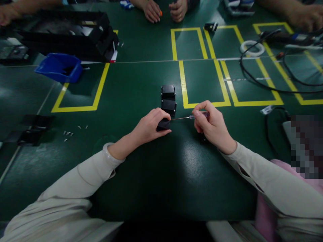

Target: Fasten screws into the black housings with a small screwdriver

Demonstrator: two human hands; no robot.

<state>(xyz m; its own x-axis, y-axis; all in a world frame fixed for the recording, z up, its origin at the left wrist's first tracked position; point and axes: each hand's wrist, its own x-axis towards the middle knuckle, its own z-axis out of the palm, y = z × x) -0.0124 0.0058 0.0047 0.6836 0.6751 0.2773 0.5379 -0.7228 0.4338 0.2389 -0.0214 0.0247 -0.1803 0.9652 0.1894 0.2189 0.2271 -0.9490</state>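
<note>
A person in pale long sleeves sits at a dark green work table (pixel 141 84) marked with yellow tape rectangles, seen from above through their own eyes. The left hand (pixel 148 126) is closed over a small black plastic part (pixel 163 124), pinning it flat to the table near the middle of the view. The right hand (pixel 213 126) pinches a slim screwdriver (pixel 190 117) with a translucent purple handle, held almost level, its thin metal shaft reaching leftward so the tip meets the right end of the held part. Just beyond the part, two more small black housings (pixel 168 99) stand in a short row, touching one another. A scatter of tiny screws (pixel 68 133) lies well to the left, near flat black trays (pixel 30 129). Farther left sit a blue bin (pixel 59 67) and a large black rack (pixel 73 35). Black cables (pixel 254 79) and a white tape ring (pixel 251 48) lie to the right. Across the table, another person's hands (pixel 165 10) rest at the far edge. The likely risks: with the driver held so shallow, the tip could slip out and skid toward the left fingers, or the small part could twist under the thumb and knock the housings behind it
</note>
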